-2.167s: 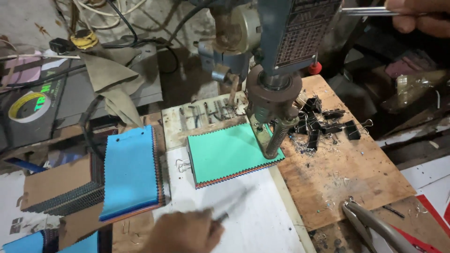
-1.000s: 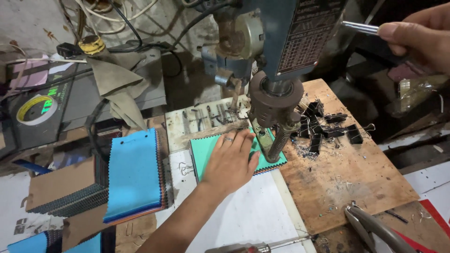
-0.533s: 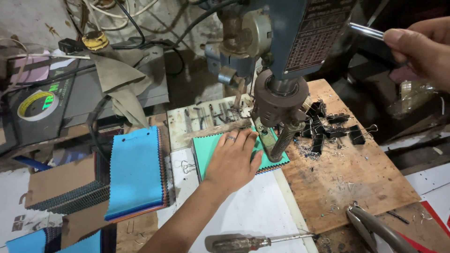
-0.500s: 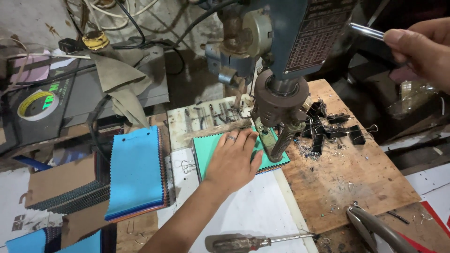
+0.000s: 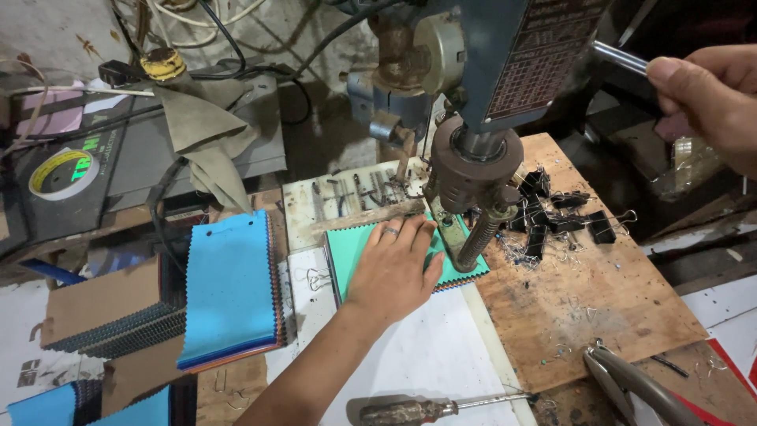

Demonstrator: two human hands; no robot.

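My left hand (image 5: 394,268) lies flat, fingers together, on a green stack of fabric swatches (image 5: 351,248) under the head of a blue drill press (image 5: 473,166). A ring shows on one finger. My right hand (image 5: 706,99) is at the upper right, closed around the metal feed lever (image 5: 619,57) of the press. The drill's chuck and a coiled spring stand just right of my left fingertips, over the swatch stack's right edge.
A blue swatch stack (image 5: 229,288) lies at left beside cardboard-covered stacks (image 5: 102,312). Black binder clips (image 5: 552,213) are heaped on the wooden board (image 5: 599,300). A screwdriver (image 5: 426,408) and pliers (image 5: 639,386) lie near the front. A tape roll (image 5: 63,172) sits far left.
My left hand rose from the front edge onto the green swatches and now presses them. My right hand came down along the lever. A screwdriver has come into view in front.
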